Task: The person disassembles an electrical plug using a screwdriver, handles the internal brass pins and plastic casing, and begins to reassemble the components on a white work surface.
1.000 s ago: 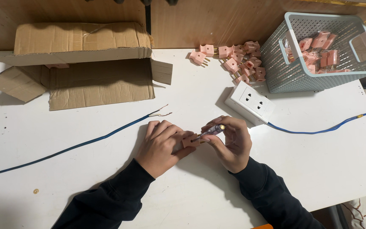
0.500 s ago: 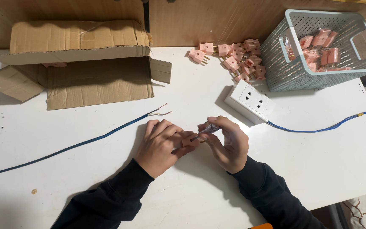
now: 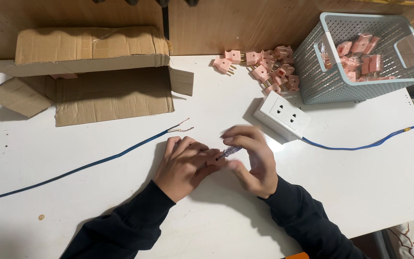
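Both hands meet mid-surface, left hand (image 3: 184, 165) curled over something small and hidden, right hand (image 3: 252, 160) pinching a little screwdriver (image 3: 229, 152), white socket (image 3: 282, 115) at 1 o'clock.

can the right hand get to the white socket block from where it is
Probably yes: the white socket block lies just beyond the right hand, bare table between, though its fingers hold a small screwdriver.

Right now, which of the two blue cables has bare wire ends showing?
The left cable, running in from the left edge; its stripped ends lie loose above the left hand. The right cable runs into the white socket.
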